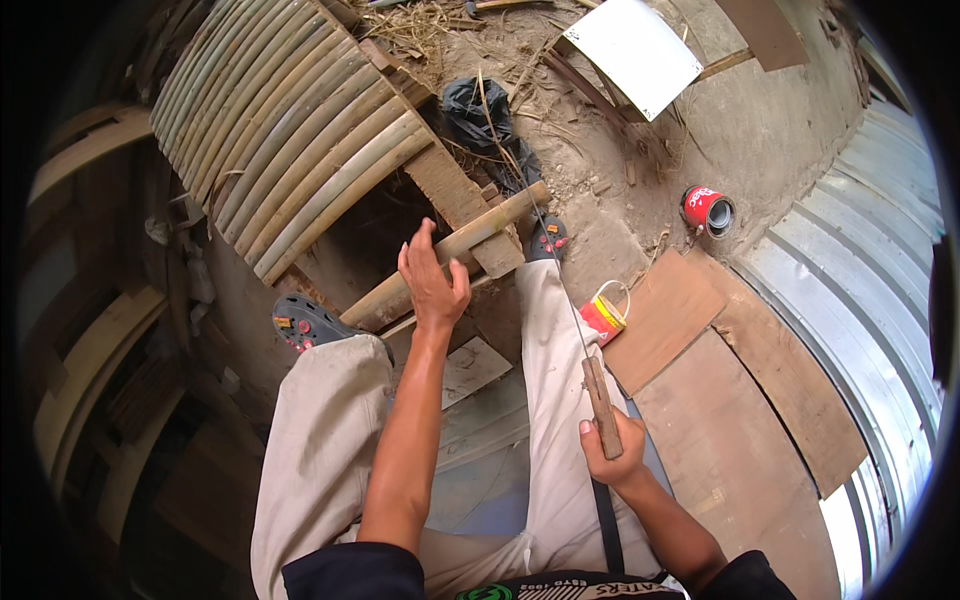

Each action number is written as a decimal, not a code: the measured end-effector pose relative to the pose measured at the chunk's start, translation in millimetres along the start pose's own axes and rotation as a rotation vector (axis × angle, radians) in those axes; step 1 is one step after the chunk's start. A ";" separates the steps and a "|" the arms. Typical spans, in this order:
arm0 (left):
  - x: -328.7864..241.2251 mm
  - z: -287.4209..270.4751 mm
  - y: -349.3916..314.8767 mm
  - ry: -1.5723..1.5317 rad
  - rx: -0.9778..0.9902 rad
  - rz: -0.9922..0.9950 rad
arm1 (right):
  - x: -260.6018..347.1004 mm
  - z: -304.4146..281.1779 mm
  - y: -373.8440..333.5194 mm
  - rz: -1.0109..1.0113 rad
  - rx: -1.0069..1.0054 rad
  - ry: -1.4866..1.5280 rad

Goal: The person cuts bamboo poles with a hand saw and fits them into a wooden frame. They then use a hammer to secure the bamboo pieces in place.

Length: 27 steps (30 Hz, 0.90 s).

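My left hand (pixel 432 280) presses on a split bamboo pole (pixel 470 243) that lies slanted across a low frame beside a curved panel of bamboo slats (pixel 290 120). My right hand (pixel 612 447) grips the wooden handle of a long thin blade (pixel 560 270). The blade reaches up and away to the pole's far end, and its tip lies over the pole. My two legs in pale trousers stand either side of the pole, with dark clogs (pixel 305 322) on my feet.
A red tin can (pixel 708 211) lies on the dirt at right, a red and yellow container (pixel 606 315) stands by my right leg. Plywood sheets (pixel 730 420), corrugated metal (pixel 860 290), a white board (pixel 632 50) and a black bag (pixel 475 110) surround the spot.
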State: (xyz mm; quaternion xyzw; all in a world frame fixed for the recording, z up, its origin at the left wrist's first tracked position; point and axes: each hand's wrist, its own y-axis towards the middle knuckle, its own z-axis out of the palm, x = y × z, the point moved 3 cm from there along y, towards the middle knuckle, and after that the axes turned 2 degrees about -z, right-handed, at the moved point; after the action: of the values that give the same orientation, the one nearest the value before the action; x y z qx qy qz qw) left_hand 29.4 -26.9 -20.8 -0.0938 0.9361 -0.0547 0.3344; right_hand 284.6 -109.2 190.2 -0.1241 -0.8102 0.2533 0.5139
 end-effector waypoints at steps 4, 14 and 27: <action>10.6 0.5 -22.1 0.361 0.154 -0.032 | -9.8 1.8 -1.9 0.024 0.023 0.009; 23.6 2.6 14.0 0.458 0.372 -0.245 | 0.4 11.7 -0.8 0.047 0.081 0.039; 39.5 -11.3 30.6 0.438 0.373 -0.351 | 62.9 1.5 5.7 0.091 0.188 -0.123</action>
State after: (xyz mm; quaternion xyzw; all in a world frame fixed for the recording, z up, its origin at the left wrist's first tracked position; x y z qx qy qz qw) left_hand -12.0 -4.9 -41.5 -0.1766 0.9293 -0.3006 0.1223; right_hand 255.1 -75.8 235.0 -0.0963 -0.8063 0.3586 0.4605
